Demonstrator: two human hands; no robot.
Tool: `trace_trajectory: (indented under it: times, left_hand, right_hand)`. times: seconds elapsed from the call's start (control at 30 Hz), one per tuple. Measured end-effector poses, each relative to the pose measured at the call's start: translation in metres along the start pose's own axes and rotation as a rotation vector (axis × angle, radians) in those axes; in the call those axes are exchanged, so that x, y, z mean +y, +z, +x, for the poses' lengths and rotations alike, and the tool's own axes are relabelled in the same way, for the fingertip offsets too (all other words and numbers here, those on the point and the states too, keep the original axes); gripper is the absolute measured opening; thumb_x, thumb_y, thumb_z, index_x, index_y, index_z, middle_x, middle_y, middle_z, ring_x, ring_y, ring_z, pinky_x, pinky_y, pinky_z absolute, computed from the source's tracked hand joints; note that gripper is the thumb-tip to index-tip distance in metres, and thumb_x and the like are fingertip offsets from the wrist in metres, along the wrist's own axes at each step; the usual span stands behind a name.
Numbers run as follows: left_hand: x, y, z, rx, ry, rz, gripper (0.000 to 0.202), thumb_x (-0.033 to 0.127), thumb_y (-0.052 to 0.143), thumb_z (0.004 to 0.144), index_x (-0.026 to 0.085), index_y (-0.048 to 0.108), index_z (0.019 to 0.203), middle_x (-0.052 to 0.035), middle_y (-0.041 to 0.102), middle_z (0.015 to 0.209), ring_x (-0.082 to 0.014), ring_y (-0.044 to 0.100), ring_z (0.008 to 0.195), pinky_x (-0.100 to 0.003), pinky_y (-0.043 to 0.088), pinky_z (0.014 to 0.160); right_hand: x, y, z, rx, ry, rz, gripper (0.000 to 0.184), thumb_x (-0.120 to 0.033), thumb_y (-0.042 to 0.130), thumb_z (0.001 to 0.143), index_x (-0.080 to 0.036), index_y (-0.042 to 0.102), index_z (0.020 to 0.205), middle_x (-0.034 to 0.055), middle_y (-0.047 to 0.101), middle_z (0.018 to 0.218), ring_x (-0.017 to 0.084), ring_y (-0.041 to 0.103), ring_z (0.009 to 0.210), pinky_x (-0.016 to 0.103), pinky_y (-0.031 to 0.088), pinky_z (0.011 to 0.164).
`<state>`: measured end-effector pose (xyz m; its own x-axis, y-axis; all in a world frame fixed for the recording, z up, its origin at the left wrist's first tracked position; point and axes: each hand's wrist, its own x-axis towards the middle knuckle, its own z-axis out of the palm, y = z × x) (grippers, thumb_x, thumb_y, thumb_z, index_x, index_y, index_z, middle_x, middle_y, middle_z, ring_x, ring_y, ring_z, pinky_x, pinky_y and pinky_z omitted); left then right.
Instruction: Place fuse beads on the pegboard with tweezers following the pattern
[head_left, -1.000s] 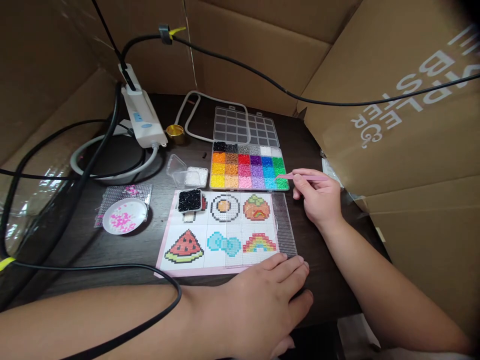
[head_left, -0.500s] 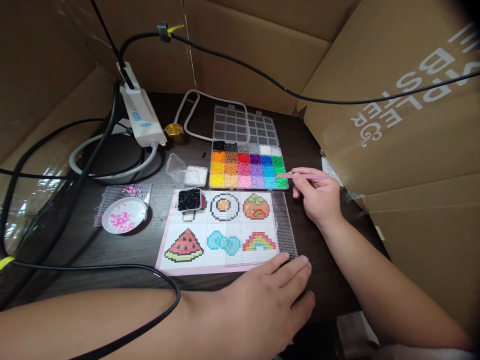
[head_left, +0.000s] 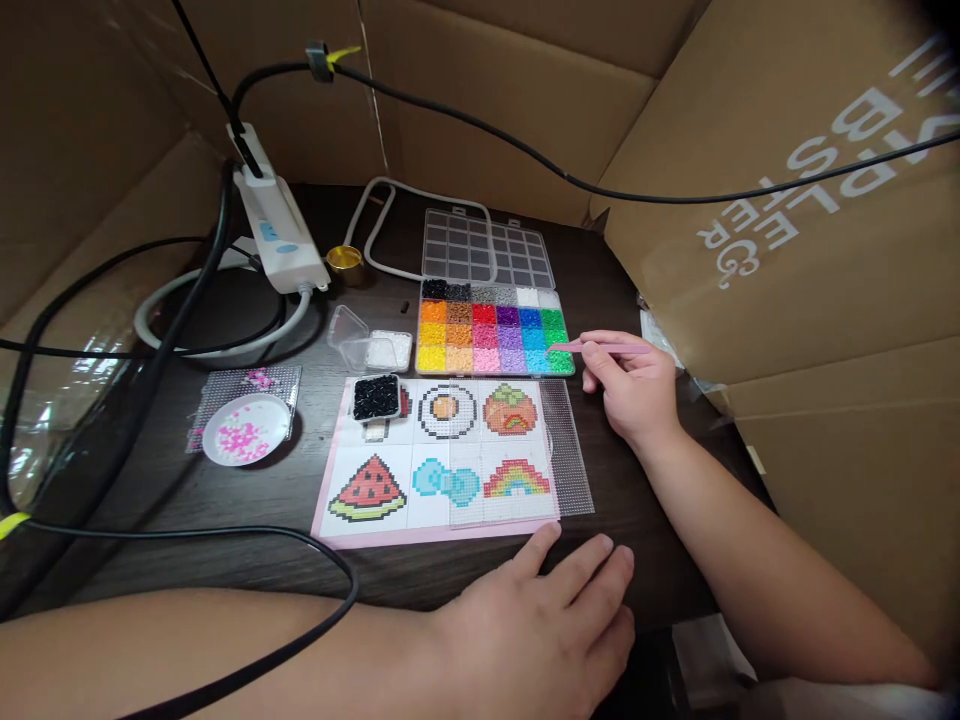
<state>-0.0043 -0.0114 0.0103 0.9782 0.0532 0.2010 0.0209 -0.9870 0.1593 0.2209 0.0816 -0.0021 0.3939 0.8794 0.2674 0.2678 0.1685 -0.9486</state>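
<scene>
Pink tweezers (head_left: 607,348) pinched in your right hand (head_left: 637,390), right of centre: slip could mix colours in bead case (head_left: 480,374), mid-frame. Left hand (head_left: 532,630), bottom centre, fingers spread: nudge could shift clear pegboard (head_left: 574,450) above.

Dim upper left; glare on left cardboard (head_left: 90,200); black corner top right.

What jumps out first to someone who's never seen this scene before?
Probably the brightly coloured beads, sorted by colour mid-view, where the right hand holds a slim pink tool with its tip over them. Just nearer lies the picture sheet, with a watermelon slice at its near left and a rainbow at its near right. The left hand spreads in the foreground.
</scene>
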Motion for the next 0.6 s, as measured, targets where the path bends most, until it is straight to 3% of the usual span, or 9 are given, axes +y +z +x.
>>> trace_trajectory:
  times: [0.43,0.6]
  left_hand:
    - [-0.0021,0.0014,-0.0012,-0.049,0.011,-0.051,0.045,0.032,0.038,0.096,0.020,0.053,0.137,-0.0148,0.042,0.153,-0.0288,0.041,0.140,-0.050,0.037,0.109]
    - [-0.0039,-0.0006,-0.0004,-0.032,0.008,-0.066,0.045,0.033,0.046,0.093,0.019,0.056,0.134,-0.0161,0.044,0.151,-0.0290,0.042,0.138,-0.050,0.037,0.109]
  right_hand:
    - [-0.0001,0.0002,-0.0001,0.006,-0.008,-0.018,0.023,-0.038,0.073,0.081,-0.017,0.073,0.090,0.0048,0.073,0.078,0.008,0.052,0.046,0.024,0.043,0.043]
    - [0.0010,0.0004,0.0005,0.008,-0.011,-0.012,0.024,-0.040,0.073,0.081,-0.017,0.072,0.089,0.0063,0.075,0.086,0.008,0.052,0.045,0.024,0.043,0.042]
